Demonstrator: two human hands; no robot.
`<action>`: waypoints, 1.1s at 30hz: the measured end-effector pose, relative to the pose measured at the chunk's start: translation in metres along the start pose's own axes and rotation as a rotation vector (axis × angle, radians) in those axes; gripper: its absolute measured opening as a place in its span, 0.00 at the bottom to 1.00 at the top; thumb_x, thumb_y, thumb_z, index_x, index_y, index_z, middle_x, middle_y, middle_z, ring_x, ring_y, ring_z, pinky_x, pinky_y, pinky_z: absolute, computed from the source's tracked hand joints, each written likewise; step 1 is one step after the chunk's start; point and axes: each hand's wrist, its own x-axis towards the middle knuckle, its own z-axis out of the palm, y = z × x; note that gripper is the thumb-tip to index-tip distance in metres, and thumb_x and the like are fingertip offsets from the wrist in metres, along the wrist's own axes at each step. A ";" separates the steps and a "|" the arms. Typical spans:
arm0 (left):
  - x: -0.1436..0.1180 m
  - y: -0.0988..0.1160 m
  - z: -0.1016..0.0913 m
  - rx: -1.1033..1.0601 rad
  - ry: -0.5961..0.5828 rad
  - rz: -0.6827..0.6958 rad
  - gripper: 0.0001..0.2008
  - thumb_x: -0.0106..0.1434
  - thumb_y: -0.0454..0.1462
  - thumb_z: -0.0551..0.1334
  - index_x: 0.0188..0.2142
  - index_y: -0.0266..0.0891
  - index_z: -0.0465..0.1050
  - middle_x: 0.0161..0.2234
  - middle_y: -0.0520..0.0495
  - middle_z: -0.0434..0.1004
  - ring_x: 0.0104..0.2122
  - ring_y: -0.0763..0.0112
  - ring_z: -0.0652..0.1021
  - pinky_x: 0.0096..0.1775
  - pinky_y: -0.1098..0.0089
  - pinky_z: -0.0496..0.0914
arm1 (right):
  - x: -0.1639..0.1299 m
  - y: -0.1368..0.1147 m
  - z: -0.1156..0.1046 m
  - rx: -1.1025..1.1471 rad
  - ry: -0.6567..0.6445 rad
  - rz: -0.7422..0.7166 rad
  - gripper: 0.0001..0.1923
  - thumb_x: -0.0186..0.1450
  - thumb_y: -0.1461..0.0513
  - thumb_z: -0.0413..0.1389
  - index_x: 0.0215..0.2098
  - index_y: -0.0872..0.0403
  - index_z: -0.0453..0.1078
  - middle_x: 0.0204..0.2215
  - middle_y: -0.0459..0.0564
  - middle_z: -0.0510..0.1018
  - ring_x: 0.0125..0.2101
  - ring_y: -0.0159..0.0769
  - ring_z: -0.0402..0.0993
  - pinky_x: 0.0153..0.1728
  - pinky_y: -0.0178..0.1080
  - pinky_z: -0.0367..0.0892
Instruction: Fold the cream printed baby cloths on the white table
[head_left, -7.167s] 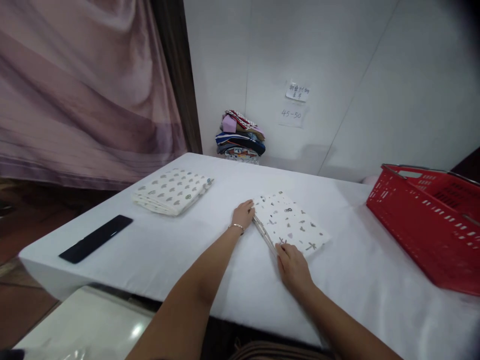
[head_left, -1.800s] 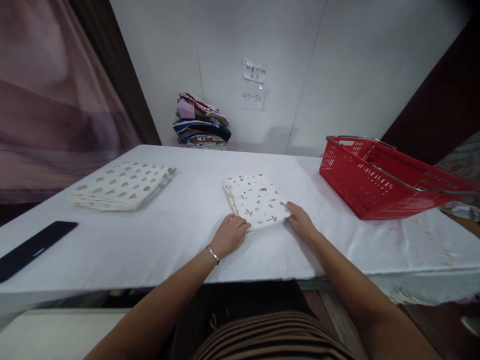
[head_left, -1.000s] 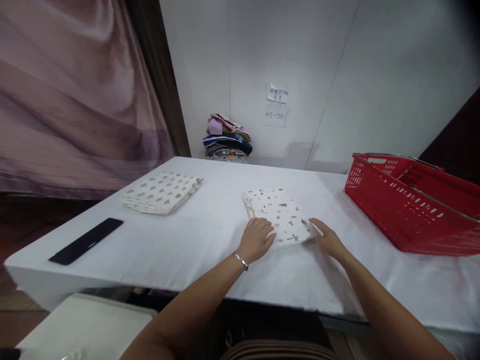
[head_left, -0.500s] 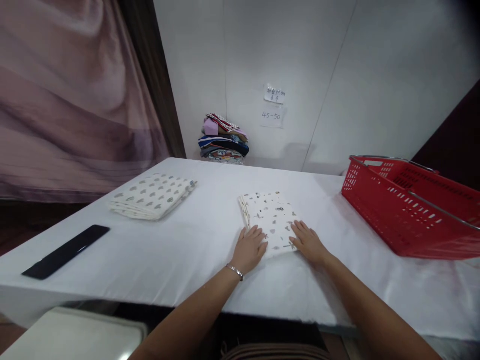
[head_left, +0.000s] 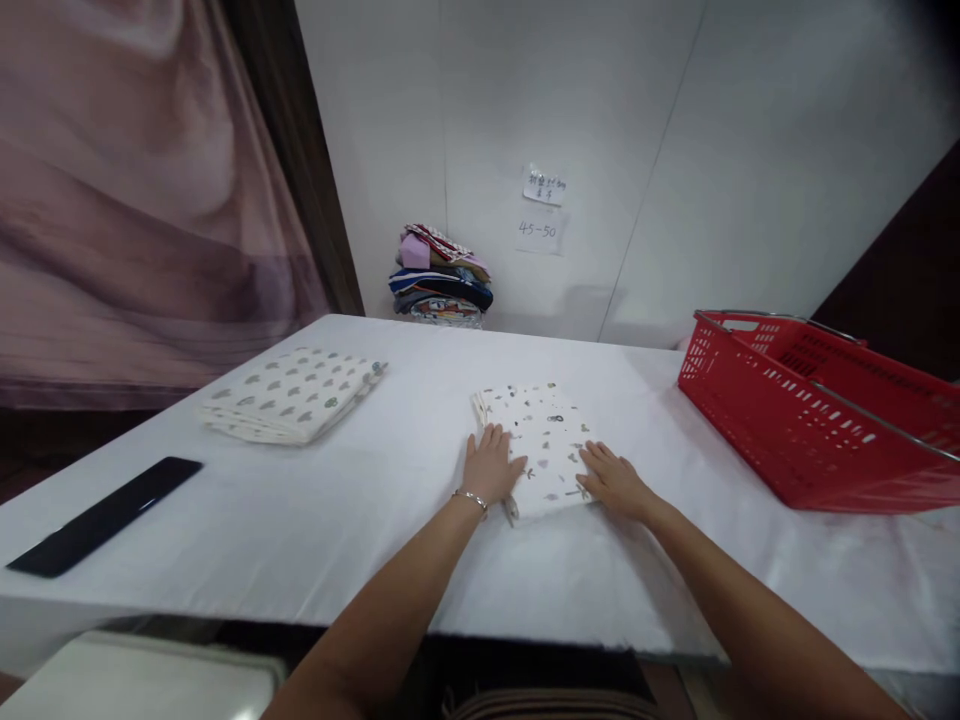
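Since half a second ago your left hand (head_left: 491, 468) is sliding up the folded cloth's (head_left: 541, 440) left edge while your right hand (head_left: 613, 482) is pressing its near right corner, fingers of both lying flat and spread (gripping nothing), its long axis running away from you on the table (head_left: 375, 520).

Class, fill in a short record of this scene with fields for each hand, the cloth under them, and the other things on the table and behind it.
Left hand: flat on the left edge of the folded cloth
Right hand: flat on the cloth's near right corner
Cloth: white, small dark prints, lying on the table
Left of it: second folded cloth, black bar
Right of it: red basket
By the wall: clothes pile
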 end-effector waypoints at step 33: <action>-0.007 0.001 0.008 -0.062 0.101 0.011 0.28 0.64 0.47 0.48 0.61 0.38 0.55 0.63 0.42 0.51 0.64 0.57 0.49 0.60 0.48 0.46 | 0.182 -0.023 -0.018 -0.043 0.070 0.000 0.34 0.67 0.45 0.35 0.65 0.55 0.44 0.66 0.54 0.40 0.64 0.44 0.34 0.60 0.54 0.38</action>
